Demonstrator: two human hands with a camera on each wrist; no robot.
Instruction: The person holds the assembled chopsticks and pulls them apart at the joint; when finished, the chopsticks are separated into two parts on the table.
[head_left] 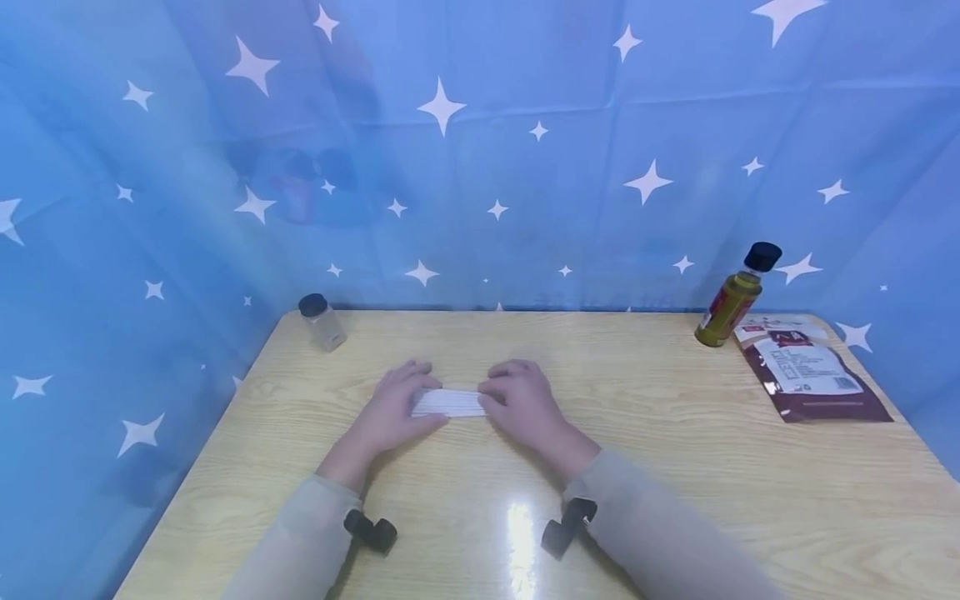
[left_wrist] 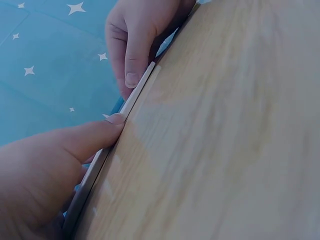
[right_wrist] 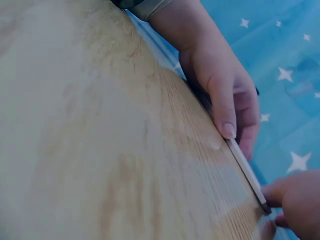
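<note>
White strip [head_left: 450,403]: lines head-view only

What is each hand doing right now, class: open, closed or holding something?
Left hand: closed, holding the left end of the white strip.
Right hand: closed, holding the right end of the white strip.

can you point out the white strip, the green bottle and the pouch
white strip [head_left: 453,404]: head view, the middle of its upper face
green bottle [head_left: 732,302]: head view, its body, below the black cap
pouch [head_left: 813,368]: head view, the white panel on its front
</note>
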